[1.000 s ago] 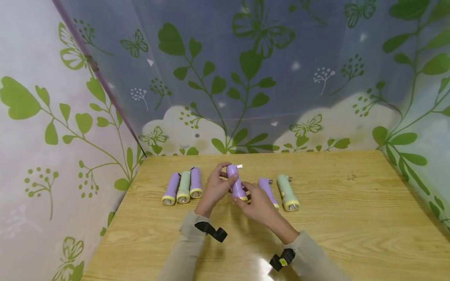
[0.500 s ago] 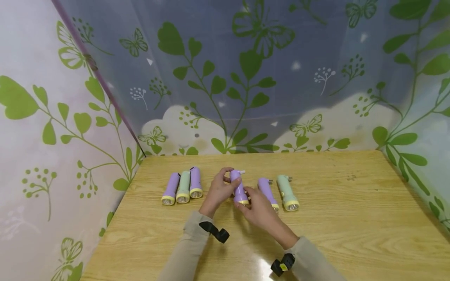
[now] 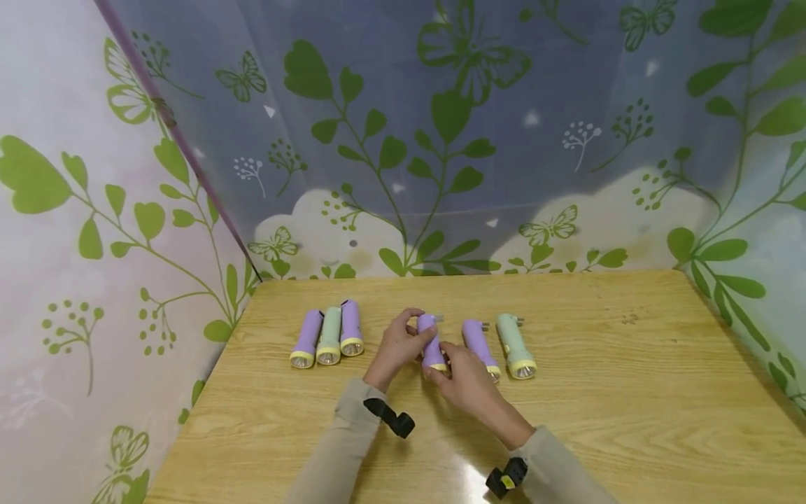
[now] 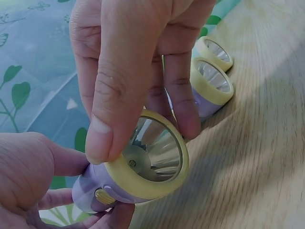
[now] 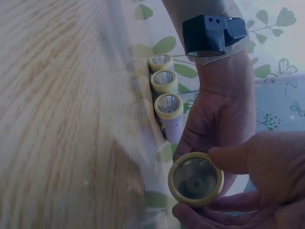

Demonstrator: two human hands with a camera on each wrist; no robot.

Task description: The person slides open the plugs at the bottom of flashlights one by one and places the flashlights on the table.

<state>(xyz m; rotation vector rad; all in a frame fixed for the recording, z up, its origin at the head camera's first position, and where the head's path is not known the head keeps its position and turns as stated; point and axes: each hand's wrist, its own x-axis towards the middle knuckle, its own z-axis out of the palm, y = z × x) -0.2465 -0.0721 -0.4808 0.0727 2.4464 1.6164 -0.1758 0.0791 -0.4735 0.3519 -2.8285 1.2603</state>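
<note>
1. Head view: we saw a lilac plastic cylindrical torch with a yellow rim (image 3: 432, 355) above or on the pale wood-grain table (image 3: 604, 392), between a row of three lilac and mint-green plastic torches (image 3: 329, 337) and a lilac-and-mint-green pair (image 3: 514, 344). The left hand (image 3: 398, 348) gripped its barrel; the right hand (image 3: 471, 378) pinched its head, probably steadying both ends. Only here did we see its pale plug prongs (image 3: 439, 318).
2. Left wrist view: we alone found here the ribbed yellow slide switch (image 4: 104, 195). The right thumb lay against the rim, the left fingers curled round the barrel.
3. Right wrist view: we looked straight into the round silvery reflector (image 5: 196, 179), which hid the barrel; the row showed beyond, without the pair.
</note>
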